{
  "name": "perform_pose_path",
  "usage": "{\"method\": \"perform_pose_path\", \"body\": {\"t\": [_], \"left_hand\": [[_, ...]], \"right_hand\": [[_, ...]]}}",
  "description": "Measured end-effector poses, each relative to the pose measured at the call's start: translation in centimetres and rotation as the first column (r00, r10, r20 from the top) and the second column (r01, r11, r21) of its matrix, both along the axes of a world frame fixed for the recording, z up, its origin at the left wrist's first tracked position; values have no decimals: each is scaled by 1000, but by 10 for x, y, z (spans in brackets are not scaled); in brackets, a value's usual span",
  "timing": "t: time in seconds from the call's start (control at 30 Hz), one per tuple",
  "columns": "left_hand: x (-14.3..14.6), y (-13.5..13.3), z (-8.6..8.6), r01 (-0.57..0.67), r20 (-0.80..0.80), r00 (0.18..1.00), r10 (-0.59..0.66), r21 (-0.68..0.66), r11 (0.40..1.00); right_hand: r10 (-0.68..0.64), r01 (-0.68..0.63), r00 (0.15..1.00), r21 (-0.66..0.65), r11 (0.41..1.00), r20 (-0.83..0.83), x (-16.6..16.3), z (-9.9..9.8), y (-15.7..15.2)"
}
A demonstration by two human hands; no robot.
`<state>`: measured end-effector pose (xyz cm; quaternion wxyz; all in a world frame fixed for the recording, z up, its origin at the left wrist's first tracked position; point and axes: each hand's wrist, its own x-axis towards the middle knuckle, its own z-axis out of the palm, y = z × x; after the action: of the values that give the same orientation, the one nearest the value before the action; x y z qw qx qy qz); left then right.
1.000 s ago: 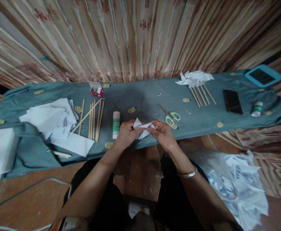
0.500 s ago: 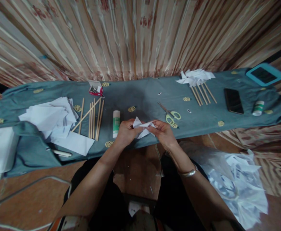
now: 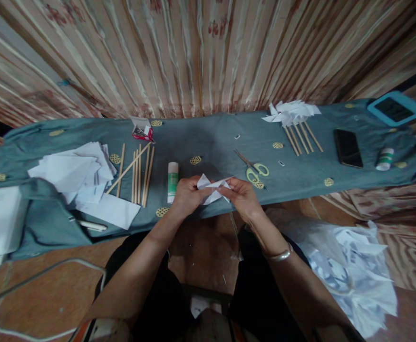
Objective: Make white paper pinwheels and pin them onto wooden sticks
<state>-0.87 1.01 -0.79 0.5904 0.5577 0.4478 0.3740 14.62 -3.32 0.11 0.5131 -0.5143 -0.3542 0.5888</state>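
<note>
Between my two hands is a piece of white paper (image 3: pixel 213 195), folded or curled so that pointed corners stick out at its top left and bottom right. My left hand (image 3: pixel 189 194) pinches its left side, thumb laid along the top. On the other side my right hand (image 3: pixel 244 195) grips it with thumb and fingers. The paper is over the front edge of the cloth-covered table (image 3: pixel 208 137). A green and white glue stick (image 3: pixel 172 183) stands or lies left of my left hand. Scissors with pale green handles (image 3: pixel 253 171) rest just beyond my right hand.
Wooden sticks (image 3: pixel 136 175), a paper pile (image 3: pixel 75 171) and a small red box of metal pins (image 3: pixel 142 130) lie left. Finished paper pinwheels (image 3: pixel 293 114), a phone (image 3: pixel 348 148), a blue-framed device (image 3: pixel 395 109) and another glue stick (image 3: pixel 385 159) are right. A plastic bag of paper (image 3: pixel 350 275) is on the floor.
Both hands keep their grip on the paper, in almost the same place. The view has shifted very slightly; nothing on the table has visibly moved.
</note>
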Motion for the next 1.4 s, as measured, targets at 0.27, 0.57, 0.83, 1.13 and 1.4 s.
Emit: {"method": "perform_pose_path", "body": {"t": [0.27,0.57,0.83,1.13,1.4], "left_hand": [[1,-3,1,-11,1,1000,11,-13,1000],[6,-1,4,-35,77,996,40,-69,997],[7,-2,6,-62,81,994,71,-107,992],[7,-3,5,-52,87,994,61,-96,994],[8,-4,7,-58,110,991,73,-128,990]], "right_hand": [[-7,7,1000,-6,1000,5,-3,-3,0],[-36,36,999,7,999,0,1,0,3],[-25,25,999,4,1000,36,1,0,3],[6,-6,1000,17,1000,24,0,-1,2],[32,-33,998,38,999,48,0,0,1]]}}
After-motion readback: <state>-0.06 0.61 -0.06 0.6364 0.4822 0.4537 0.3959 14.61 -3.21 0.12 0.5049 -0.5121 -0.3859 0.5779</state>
